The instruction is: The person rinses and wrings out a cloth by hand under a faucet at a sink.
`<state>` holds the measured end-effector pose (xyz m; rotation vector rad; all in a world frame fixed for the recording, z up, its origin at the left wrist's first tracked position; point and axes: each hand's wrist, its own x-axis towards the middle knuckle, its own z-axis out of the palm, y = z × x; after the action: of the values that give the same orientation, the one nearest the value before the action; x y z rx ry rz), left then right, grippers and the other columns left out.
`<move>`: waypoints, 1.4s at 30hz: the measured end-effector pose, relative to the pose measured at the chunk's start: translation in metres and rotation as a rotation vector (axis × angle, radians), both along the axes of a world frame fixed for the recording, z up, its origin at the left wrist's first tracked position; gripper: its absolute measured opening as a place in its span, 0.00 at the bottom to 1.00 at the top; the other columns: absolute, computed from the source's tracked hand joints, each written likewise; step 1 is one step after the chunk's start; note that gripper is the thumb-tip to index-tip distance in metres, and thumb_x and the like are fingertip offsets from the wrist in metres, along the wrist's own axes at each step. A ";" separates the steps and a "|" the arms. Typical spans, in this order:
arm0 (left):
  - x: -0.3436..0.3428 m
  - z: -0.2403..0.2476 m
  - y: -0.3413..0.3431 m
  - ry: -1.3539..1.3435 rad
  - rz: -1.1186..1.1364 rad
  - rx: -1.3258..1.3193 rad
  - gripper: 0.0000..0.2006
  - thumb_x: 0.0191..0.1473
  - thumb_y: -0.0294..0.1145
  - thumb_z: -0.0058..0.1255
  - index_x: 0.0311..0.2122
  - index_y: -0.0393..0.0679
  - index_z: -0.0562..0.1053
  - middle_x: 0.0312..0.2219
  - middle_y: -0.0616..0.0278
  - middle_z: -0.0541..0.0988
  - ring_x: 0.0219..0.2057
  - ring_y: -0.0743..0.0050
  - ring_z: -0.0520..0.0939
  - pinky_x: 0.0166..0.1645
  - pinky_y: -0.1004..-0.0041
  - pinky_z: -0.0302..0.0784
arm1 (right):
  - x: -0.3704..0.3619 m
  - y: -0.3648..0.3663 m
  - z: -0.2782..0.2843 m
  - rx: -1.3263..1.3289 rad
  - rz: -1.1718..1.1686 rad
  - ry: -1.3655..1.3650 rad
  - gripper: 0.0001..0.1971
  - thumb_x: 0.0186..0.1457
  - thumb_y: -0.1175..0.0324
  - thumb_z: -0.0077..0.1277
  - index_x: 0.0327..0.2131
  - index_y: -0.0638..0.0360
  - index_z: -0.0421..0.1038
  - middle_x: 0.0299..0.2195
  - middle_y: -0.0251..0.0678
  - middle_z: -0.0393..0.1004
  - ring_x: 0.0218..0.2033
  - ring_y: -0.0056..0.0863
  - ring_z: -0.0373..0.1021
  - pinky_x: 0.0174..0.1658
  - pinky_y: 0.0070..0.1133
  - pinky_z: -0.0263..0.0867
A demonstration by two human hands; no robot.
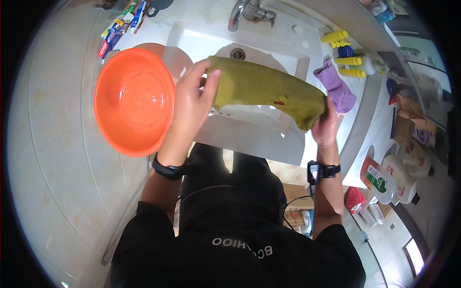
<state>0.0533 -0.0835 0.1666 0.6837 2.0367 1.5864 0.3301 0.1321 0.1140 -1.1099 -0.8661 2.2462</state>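
An olive-green sock (259, 85) is stretched out sideways above the white sink (192, 36). A small reddish-brown spot or hole shows on its lower part. My left hand (194, 93) grips its left end between thumb and fingers. At the other end, my right hand (327, 124) is closed on the drooping corner, with its fingers partly hidden behind the fabric. The sock covers much of the basin, while the drain (237, 54) shows just above its top edge. A purple sock (335, 86) lies on the counter right of the basin, near my right hand.
An orange basin (139, 103) stands left of the sink, close to my left forearm. The faucet (249, 14) rises at the far edge. Toothpaste boxes (115, 33) lie far left; yellow-capped bottles (349, 61) and large jugs (379, 180) line the right.
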 end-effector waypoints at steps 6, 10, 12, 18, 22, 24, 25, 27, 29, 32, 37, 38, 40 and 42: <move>0.058 -0.008 0.025 0.311 -0.253 -0.214 0.19 0.60 0.29 0.53 0.54 0.35 0.72 0.41 0.44 0.80 0.42 0.48 0.82 0.43 0.56 0.79 | -0.061 -0.065 0.018 -0.381 0.157 0.253 0.30 0.71 0.46 0.38 0.61 0.63 0.64 0.53 0.44 0.74 0.55 0.34 0.72 0.58 0.28 0.69; 0.121 -0.005 0.021 0.722 -0.586 -0.384 0.21 0.60 0.31 0.52 0.57 0.35 0.69 0.58 0.31 0.68 0.59 0.29 0.71 0.61 0.52 0.72 | -0.079 -0.093 0.013 -0.332 0.169 0.087 0.21 0.70 0.56 0.44 0.53 0.64 0.71 0.47 0.39 0.77 0.47 0.29 0.74 0.53 0.27 0.70; 0.114 0.010 0.015 0.545 -0.602 -0.276 0.21 0.60 0.31 0.53 0.56 0.35 0.70 0.58 0.33 0.69 0.59 0.31 0.72 0.61 0.51 0.72 | -0.072 -0.089 0.011 -0.292 0.180 0.008 0.19 0.69 0.59 0.45 0.53 0.65 0.71 0.47 0.39 0.77 0.47 0.30 0.74 0.53 0.27 0.70; 0.058 0.012 -0.044 -0.167 -0.260 -0.096 0.17 0.58 0.28 0.57 0.51 0.36 0.72 0.52 0.48 0.76 0.53 0.59 0.79 0.57 0.61 0.74 | -0.073 -0.089 0.055 -0.308 0.179 0.190 0.24 0.65 0.69 0.45 0.62 0.69 0.60 0.59 0.45 0.69 0.58 0.37 0.70 0.59 0.31 0.68; 0.045 0.027 -0.042 -0.421 -0.234 0.080 0.21 0.55 0.23 0.60 0.54 0.36 0.72 0.48 0.56 0.78 0.50 0.66 0.79 0.56 0.69 0.72 | -0.022 -0.096 0.128 0.189 0.369 0.048 0.29 0.60 0.72 0.50 0.64 0.69 0.58 0.57 0.45 0.70 0.57 0.39 0.71 0.56 0.31 0.71; 0.040 0.059 -0.054 -0.727 -0.441 0.285 0.20 0.53 0.20 0.60 0.52 0.34 0.73 0.46 0.59 0.78 0.48 0.71 0.78 0.54 0.71 0.72 | -0.002 -0.100 0.158 0.456 0.520 -0.095 0.33 0.57 0.72 0.53 0.65 0.68 0.56 0.57 0.46 0.70 0.57 0.40 0.70 0.57 0.31 0.70; 0.048 0.076 -0.061 -0.734 -0.348 0.327 0.16 0.53 0.18 0.60 0.48 0.32 0.75 0.39 0.56 0.80 0.39 0.71 0.81 0.44 0.72 0.76 | 0.007 -0.105 0.165 0.441 0.555 -0.072 0.34 0.56 0.72 0.54 0.66 0.68 0.56 0.58 0.46 0.70 0.57 0.40 0.70 0.57 0.32 0.70; 0.052 0.086 -0.058 -0.702 -0.385 0.400 0.15 0.53 0.19 0.61 0.47 0.31 0.75 0.37 0.56 0.80 0.36 0.71 0.81 0.41 0.73 0.75 | 0.020 -0.113 0.182 0.402 0.599 -0.063 0.36 0.55 0.72 0.55 0.66 0.68 0.55 0.58 0.46 0.70 0.57 0.40 0.70 0.57 0.32 0.70; 0.047 0.089 -0.047 -0.643 -0.453 0.602 0.14 0.52 0.21 0.62 0.45 0.29 0.75 0.33 0.55 0.80 0.31 0.71 0.80 0.35 0.75 0.74 | 0.026 -0.117 0.199 0.356 0.630 -0.083 0.37 0.54 0.73 0.56 0.67 0.67 0.54 0.58 0.46 0.69 0.57 0.40 0.71 0.57 0.32 0.70; 0.037 0.083 -0.036 -0.485 -0.555 0.915 0.14 0.52 0.24 0.65 0.41 0.27 0.76 0.27 0.54 0.80 0.24 0.70 0.79 0.26 0.77 0.72 | 0.028 -0.119 0.200 0.282 0.616 -0.083 0.40 0.53 0.73 0.57 0.68 0.67 0.53 0.59 0.46 0.69 0.57 0.40 0.71 0.58 0.32 0.70; 0.042 0.073 -0.045 -0.423 -0.448 0.584 0.29 0.49 0.31 0.70 0.54 0.32 0.71 0.41 0.53 0.80 0.39 0.68 0.82 0.40 0.69 0.78 | 0.003 -0.103 0.149 -0.394 0.266 -0.259 0.44 0.50 0.73 0.60 0.69 0.66 0.51 0.60 0.46 0.69 0.57 0.39 0.71 0.58 0.33 0.69; 0.031 0.076 -0.055 -0.415 -0.470 0.159 0.31 0.50 0.32 0.70 0.57 0.36 0.69 0.45 0.58 0.79 0.44 0.72 0.81 0.45 0.71 0.78 | -0.030 -0.112 0.146 0.175 0.194 0.069 0.24 0.61 0.69 0.51 0.59 0.68 0.67 0.55 0.45 0.74 0.55 0.39 0.71 0.57 0.34 0.69; 0.038 0.057 -0.024 -0.560 -0.142 0.018 0.19 0.60 0.33 0.61 0.53 0.37 0.74 0.41 0.64 0.81 0.37 0.84 0.80 0.38 0.79 0.76 | -0.070 -0.101 0.108 -0.148 0.226 -0.001 0.25 0.63 0.76 0.46 0.63 0.68 0.59 0.57 0.42 0.71 0.58 0.34 0.68 0.60 0.29 0.63; 0.019 0.012 -0.021 -0.161 -0.323 -0.380 0.19 0.60 0.35 0.57 0.55 0.42 0.75 0.34 0.65 0.80 0.22 0.73 0.77 0.29 0.74 0.74 | -0.075 -0.097 0.063 -0.227 0.218 -0.035 0.24 0.66 0.71 0.45 0.63 0.67 0.61 0.56 0.42 0.72 0.57 0.34 0.69 0.60 0.29 0.64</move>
<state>0.0722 -0.1043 0.1787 0.6737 1.9184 1.0042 0.2556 0.0349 0.1775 -1.2080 -0.7934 2.5633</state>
